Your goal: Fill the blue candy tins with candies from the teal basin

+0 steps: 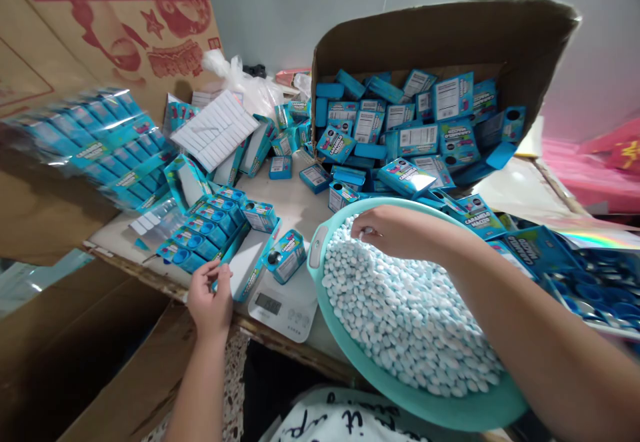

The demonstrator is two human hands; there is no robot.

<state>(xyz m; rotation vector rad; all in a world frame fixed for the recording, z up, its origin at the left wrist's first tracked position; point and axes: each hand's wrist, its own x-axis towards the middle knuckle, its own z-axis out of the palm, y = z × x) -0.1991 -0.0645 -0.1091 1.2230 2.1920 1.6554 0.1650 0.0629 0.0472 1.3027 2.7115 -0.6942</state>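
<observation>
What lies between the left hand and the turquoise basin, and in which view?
In the head view, the part-filled blue tray, a small blue box and the white scale lie between the left hand and the turquoise basin.

"CARAMELO" on blue boxes [337, 145]; "it up" on white cloth [313, 422].

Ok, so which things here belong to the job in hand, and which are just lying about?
Seemingly part of the job:
teal basin, with pale candies at the right hand
display tray, touched by the left hand
scale
open carton of blue boxes

Apparently just lying about:
crumpled plastic bag
big red-printed carton
pink material, far right
</observation>
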